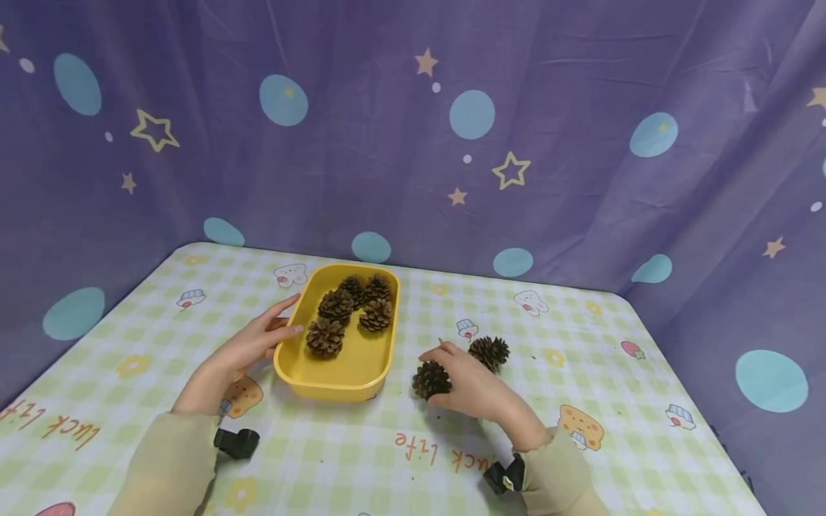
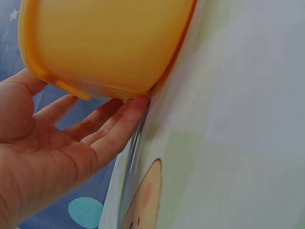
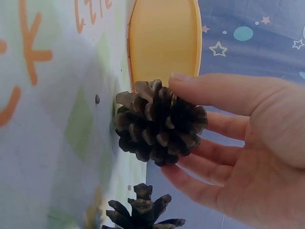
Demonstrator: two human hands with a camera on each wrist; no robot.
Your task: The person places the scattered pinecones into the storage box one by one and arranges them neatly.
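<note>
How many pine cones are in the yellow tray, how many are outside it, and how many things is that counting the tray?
Pine cones in the yellow tray: 5
Pine cone held in the right hand: 1
Pine cone lying loose on the table: 1
Yellow tray: 1
Total: 8 things, 7 of them pine cones.

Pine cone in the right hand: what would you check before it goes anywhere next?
1. Grip: the right hand has thumb and fingers round the pine cone. Ok.
2. Lift: whether the cone is clear of the table. Cannot tell.
3. Yellow tray steadied: the left hand lies against its side with straight fingers. Ok.
4. Room in the tray: the five cones sit toward the far end, the near end is bare. Ok.
5. Second loose cone: close beside the right hand, could be knocked. Not ok.
</note>
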